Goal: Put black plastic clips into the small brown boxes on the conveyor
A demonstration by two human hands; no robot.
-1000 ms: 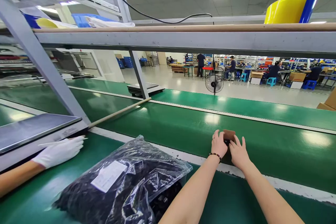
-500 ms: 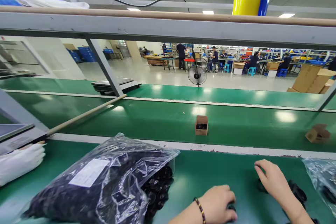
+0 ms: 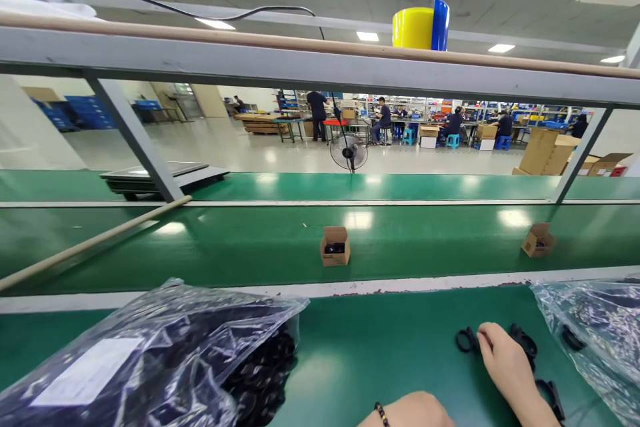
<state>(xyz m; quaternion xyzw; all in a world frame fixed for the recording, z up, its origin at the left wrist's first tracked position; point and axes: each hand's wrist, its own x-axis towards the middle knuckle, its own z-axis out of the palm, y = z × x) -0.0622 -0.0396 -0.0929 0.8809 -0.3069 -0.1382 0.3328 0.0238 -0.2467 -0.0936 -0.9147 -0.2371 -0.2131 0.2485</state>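
No legible text anywhere: the white label point(image 3: 85, 371) on the plastic bag point(image 3: 165, 353) is too blurred to read.

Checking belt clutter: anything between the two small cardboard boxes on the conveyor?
Nothing: in the head view only bare green belt lies between the open box and the right box.

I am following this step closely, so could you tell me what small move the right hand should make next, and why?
Probably close the right hand on the black ring parts under its fingertips and lift one. The hand rests right on them on the green table, and the left hand, low at the frame edge, holds nothing visible.
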